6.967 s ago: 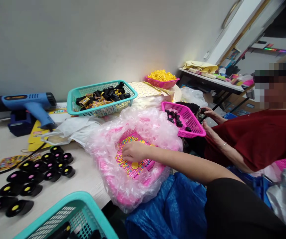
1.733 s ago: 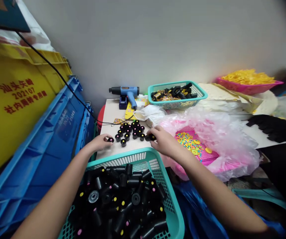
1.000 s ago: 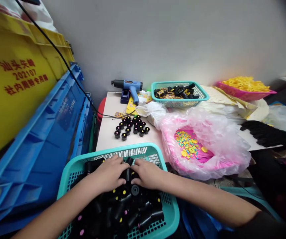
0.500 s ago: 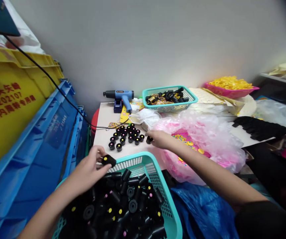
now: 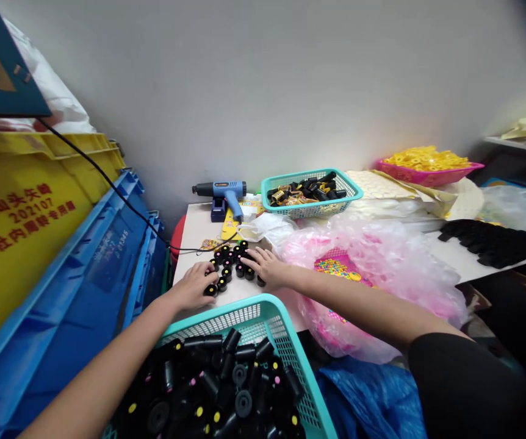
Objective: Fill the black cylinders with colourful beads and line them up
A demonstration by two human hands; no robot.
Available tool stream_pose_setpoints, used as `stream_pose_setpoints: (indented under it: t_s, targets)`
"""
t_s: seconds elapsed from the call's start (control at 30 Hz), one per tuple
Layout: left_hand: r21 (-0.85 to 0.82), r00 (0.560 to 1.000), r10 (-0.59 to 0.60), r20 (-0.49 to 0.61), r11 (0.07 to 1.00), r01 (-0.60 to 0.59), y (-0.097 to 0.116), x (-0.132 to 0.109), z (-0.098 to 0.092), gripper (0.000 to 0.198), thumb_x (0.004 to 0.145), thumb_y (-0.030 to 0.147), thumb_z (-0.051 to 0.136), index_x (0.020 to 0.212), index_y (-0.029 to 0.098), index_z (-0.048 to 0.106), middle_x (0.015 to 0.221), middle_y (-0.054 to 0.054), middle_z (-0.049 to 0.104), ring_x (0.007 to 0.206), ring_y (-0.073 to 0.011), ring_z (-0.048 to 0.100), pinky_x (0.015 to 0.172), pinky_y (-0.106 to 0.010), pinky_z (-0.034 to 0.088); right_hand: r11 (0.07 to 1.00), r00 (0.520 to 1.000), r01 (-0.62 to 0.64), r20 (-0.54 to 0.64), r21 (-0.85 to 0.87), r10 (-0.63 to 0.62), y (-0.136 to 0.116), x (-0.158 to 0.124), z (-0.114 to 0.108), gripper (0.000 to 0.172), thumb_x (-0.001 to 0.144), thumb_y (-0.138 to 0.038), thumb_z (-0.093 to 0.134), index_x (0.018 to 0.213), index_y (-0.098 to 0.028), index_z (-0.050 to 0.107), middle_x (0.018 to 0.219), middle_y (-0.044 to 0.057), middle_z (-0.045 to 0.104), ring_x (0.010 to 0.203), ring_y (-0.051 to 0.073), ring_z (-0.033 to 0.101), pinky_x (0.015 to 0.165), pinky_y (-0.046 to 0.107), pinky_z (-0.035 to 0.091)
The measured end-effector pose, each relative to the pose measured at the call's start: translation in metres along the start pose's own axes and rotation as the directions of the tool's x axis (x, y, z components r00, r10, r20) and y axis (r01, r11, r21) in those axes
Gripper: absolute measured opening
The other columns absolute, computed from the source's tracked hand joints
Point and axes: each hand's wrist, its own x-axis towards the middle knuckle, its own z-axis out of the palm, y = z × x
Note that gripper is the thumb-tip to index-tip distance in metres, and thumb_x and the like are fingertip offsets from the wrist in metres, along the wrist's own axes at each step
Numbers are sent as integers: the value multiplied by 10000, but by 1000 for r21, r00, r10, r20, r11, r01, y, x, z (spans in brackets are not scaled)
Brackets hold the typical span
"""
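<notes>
Where the black cylindrical pieces (image 5: 232, 263) stand in a cluster on the pale surface (image 5: 193, 222), the left hand (image 5: 190, 288) lies curled against one yellow-capped piece (image 5: 210, 290); whether it grips cannot be determined. The right hand (image 5: 265, 269) is open, fingers spread, resting on the cluster's near edge. A teal mesh basket (image 5: 263, 310) heaped with similar pieces sits directly below both hands. A crumpled pink plastic bag (image 5: 373, 286) lies right of the cluster, and a blue hot-air gun (image 5: 221, 194) stands beyond it.
</notes>
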Motion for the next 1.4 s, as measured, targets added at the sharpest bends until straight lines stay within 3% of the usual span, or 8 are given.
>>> stream_pose_setpoints:
  t_s: [0.2, 0.8, 0.93, 1.07, 1.13, 1.2, 1.27, 1.4]
  targets:
    - [87, 979, 193, 63, 976, -198, -10, 16, 5, 856, 702, 445, 736, 1453, 262, 370, 1571, -124, 262, 1450, -353, 170, 1172, -554, 123, 995, 995, 96, -3, 13, -96, 0, 15, 14, 998, 746, -466, 739, 1543, -228, 189, 1616, 167, 75, 1458, 433, 41, 1120, 652, 112]
    - [93, 984, 140, -107, 987, -130, -22, 67, 30, 747, 813, 464, 627, 1435, 150, 359, 1573, -196, 224, 1452, -370, 165, 1162, -569, 142, 985, 991, 31, -131, 169, -8, 2, 53, 11, 822, 909, -552, 500, 1511, -62, 231, 1593, 215, 156, 1462, 374, 105, 1152, 569, 117]
    - [31, 979, 166, -122, 986, -163, -9, 63, -5, 909, 682, 515, 735, 1421, 137, 366, 1543, -195, 282, 1435, -366, 187, 1171, -548, 71, 961, 962, -27, -256, 274, 100, -3, 35, -21, 697, 908, -464, 555, 1457, -91, 344, 1559, 213, 251, 1419, 390, 190, 1120, 553, 183]
    - [-86, 898, -29, -438, 996, -10, 36, 23, -72, 371, 925, 406, 409, 1041, 136, 637, 1069, -113, 650, 1080, -261, 564, 978, -404, 402, 914, 846, 114, -520, 390, 116, -35, -19, -66, 305, 971, -320, 406, 1097, -109, 587, 1126, 151, 627, 1081, 248, 528, 938, 392, 391]
    - [-191, 920, -131, -370, 980, 63, 72, -7, -88, 384, 930, 428, 385, 810, 172, 644, 778, -46, 648, 782, -203, 606, 773, -330, 465, 898, 908, 177, -419, 404, 10, -61, -52, -72, 289, 958, -319, 392, 942, -140, 618, 876, 96, 665, 816, 203, 584, 760, 335, 438]
    - [-239, 994, -100, -42, 967, 87, 106, -31, -80, 365, 925, 390, 395, 729, 193, 631, 703, -31, 641, 689, -193, 602, 672, -308, 460, 923, 984, 153, -136, 352, -111, -88, -75, -62, 244, 910, -307, 477, 938, -134, 647, 824, 103, 685, 722, 200, 601, 673, 325, 442]
    - [-156, 967, -67, 247, 982, 108, 130, -46, -51, 247, 911, 287, 418, 867, 204, 646, 859, -67, 689, 783, -233, 640, 701, -337, 479, 968, 979, 80, 163, 239, -122, -112, -84, -41, 290, 829, -263, 607, 1062, -95, 645, 913, 151, 704, 773, 232, 642, 661, 332, 469]
    - [-73, 952, -82, 296, 992, 108, 141, -50, 5, 335, 794, 25, 414, 1030, 141, 622, 1099, -173, 621, 971, -290, 627, 811, -396, 494, 985, 921, 84, 366, 148, -133, -134, -74, -14, 536, 667, -195, 780, 1167, -74, 631, 1019, 185, 706, 866, 268, 670, 694, 342, 520]
